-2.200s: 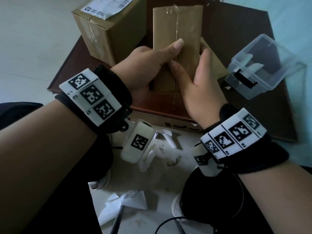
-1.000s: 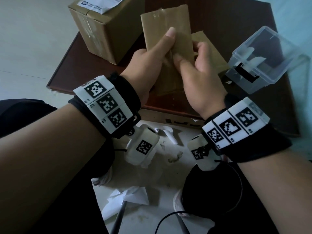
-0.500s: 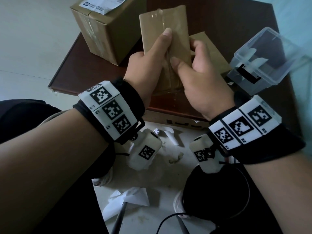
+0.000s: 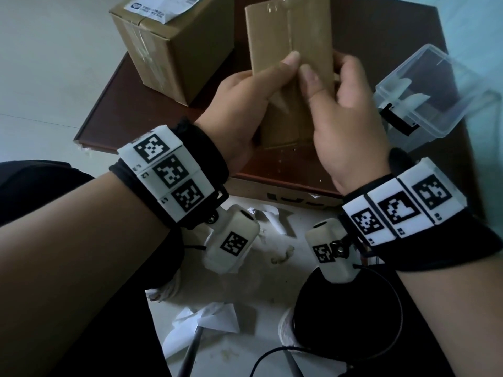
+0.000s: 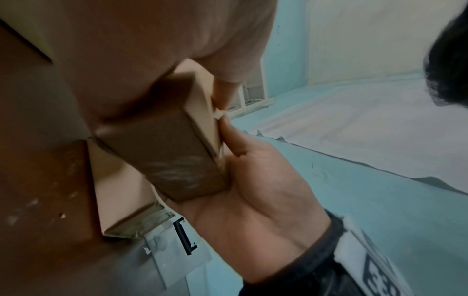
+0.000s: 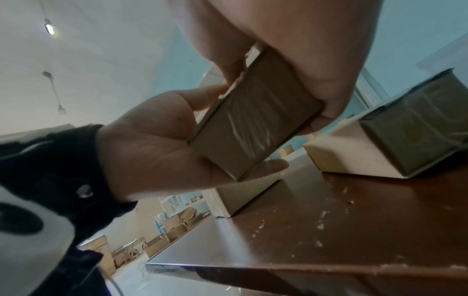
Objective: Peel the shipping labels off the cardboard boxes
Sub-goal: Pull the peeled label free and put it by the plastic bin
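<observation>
Small box (image 4: 291,50) held above bench (image 4: 130,104) centre, left hand (image 4: 245,104) on its left side, right hand (image 4: 345,110) on its right. Large box (image 4: 185,58) on bench, back left; label (image 4: 163,6) on its top. Tub (image 4: 435,96) at bench right edge. Paper scraps (image 4: 206,322) on floor (image 4: 40,63), in front of bench.

Dark brown bench (image 4: 152,104) is carrying a taped cardboard box (image 4: 174,47) with its label, plus a clear plastic container (image 4: 424,96) sitting off to the right.

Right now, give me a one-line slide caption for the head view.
Both hands, left hand and right hand, hold a small cardboard box above the brown table; a labelled box waits behind.
</observation>
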Demonstrator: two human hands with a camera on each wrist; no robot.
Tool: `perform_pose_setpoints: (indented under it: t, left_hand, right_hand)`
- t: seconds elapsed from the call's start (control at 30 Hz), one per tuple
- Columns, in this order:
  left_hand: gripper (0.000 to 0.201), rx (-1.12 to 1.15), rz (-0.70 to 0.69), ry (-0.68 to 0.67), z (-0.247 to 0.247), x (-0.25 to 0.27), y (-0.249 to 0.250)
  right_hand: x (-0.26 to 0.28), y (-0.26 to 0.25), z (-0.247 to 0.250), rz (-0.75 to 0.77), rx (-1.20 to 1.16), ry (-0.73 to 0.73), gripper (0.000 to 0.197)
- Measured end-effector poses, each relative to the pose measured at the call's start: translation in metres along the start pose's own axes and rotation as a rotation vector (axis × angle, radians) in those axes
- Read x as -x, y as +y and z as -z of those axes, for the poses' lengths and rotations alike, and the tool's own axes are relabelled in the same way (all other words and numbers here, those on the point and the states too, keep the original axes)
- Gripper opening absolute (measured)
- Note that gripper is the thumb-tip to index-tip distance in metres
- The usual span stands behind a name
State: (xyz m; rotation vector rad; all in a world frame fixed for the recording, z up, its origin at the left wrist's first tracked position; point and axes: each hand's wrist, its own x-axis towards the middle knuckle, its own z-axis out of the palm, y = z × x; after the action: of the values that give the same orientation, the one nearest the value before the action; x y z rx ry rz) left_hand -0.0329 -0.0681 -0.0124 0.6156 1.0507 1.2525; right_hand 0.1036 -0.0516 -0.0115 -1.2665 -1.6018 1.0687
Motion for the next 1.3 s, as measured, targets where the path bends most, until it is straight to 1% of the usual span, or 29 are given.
perform_pose_setpoints:
  t: [0.07,0.13,0.2,0.27,0.33,0.4,0.43,0.5,0.57,0.63,0.7,0.77,0.8,0.87,0.9,0.97,1.0,1.07,1.13,1.17,1.2,1.23,1.27,1.3]
  left_hand:
    - [0.048,-0.004,-0.015,0.108,0.002,-0.001,0.001]
    - [0.049,0.016,-0.015,0.153,0.005,-0.003,0.001]
    - [0.049,0.022,-0.004,0.176,0.008,-0.005,0.001]
    - [0.049,0.007,0.021,0.154,0.007,-0.006,0.001]
    - [0.046,0.044,0.029,0.087,0.004,-0.006,-0.001]
    - [0.041,0.068,-0.019,0.037,0.001,-0.007,-0.002]
    - [0.039,0.065,-0.042,0.016,0.001,-0.009,-0.003]
    - [0.044,0.047,-0.056,-0.011,0.001,-0.01,-0.005]
    - [0.046,0.031,-0.051,0.035,0.001,-0.01,-0.006]
    - [0.054,-0.021,-0.06,0.148,0.004,-0.013,-0.004]
    - [0.064,-0.086,-0.052,0.256,0.009,-0.017,-0.001]
    - [0.063,-0.074,0.007,0.279,0.014,-0.019,0.003]
    - [0.062,-0.057,0.032,0.266,0.015,-0.02,0.005]
    - [0.057,-0.039,0.034,0.242,0.015,-0.018,0.006]
    - [0.053,-0.034,0.024,0.221,0.013,-0.016,0.006]
    - [0.044,-0.016,0.011,0.149,0.007,-0.009,0.008]
    - [0.039,-0.01,0.003,0.112,0.004,-0.006,0.009]
    - [0.033,-0.025,-0.024,0.019,0.001,-0.002,0.01]
    - [0.038,-0.058,-0.047,-0.083,0.001,-0.001,0.008]
    - [0.04,-0.069,-0.052,-0.095,0.0,-0.001,0.007]
    - [0.039,-0.069,-0.055,-0.067,-0.001,-0.001,0.006]
    - [0.036,-0.059,-0.05,-0.01,-0.002,-0.002,0.006]
    - [0.034,-0.052,-0.04,0.062,-0.003,-0.002,0.005]
    - [0.036,-0.049,-0.029,0.134,-0.002,-0.003,0.004]
  right_hand:
    - [0.001,0.0,-0.004,0.007,-0.012,-0.097,0.052]
    - [0.001,0.002,-0.01,0.014,-0.029,-0.178,0.067]
    - [0.002,0.006,-0.014,-0.005,-0.049,-0.204,0.072]
    - [0.002,0.006,-0.014,-0.019,-0.067,-0.147,0.067]
    - [0.002,0.005,-0.012,0.014,-0.04,-0.019,0.058]
    - [-0.001,0.003,-0.008,0.039,-0.06,0.104,0.052]
    - [-0.002,0.003,-0.006,0.037,-0.097,0.144,0.05]
    - [-0.004,0.004,-0.005,0.011,-0.159,0.162,0.048]
    - [-0.004,0.003,-0.005,0.0,-0.14,0.125,0.051]
    - [0.0,0.001,-0.009,0.009,-0.096,0.042,0.059]
    - [0.004,0.001,-0.015,0.007,-0.08,-0.054,0.072]
    - [0.006,0.004,-0.02,-0.026,-0.095,-0.117,0.083]
    - [0.005,0.006,-0.021,-0.034,-0.103,-0.128,0.084]
    - [0.003,0.009,-0.022,-0.02,-0.111,-0.11,0.08]
    - [0.004,0.009,-0.021,0.006,-0.109,-0.074,0.076]
    - [0.004,0.006,-0.017,0.053,-0.098,0.045,0.066]
    - [0.002,0.006,-0.014,0.047,-0.101,0.103,0.062]
    - [-0.001,0.006,-0.009,-0.02,-0.161,0.182,0.059]
    - [-0.003,0.005,-0.005,-0.111,-0.267,0.214,0.07]
    - [-0.004,0.005,-0.004,-0.135,-0.279,0.212,0.071]
    - [-0.003,0.005,-0.004,-0.135,-0.268,0.194,0.066]
    - [-0.002,0.004,-0.005,-0.122,-0.246,0.156,0.06]
    - [0.0,0.004,-0.008,-0.101,-0.219,0.099,0.058]
    - [0.003,0.003,-0.011,-0.078,-0.191,0.03,0.063]
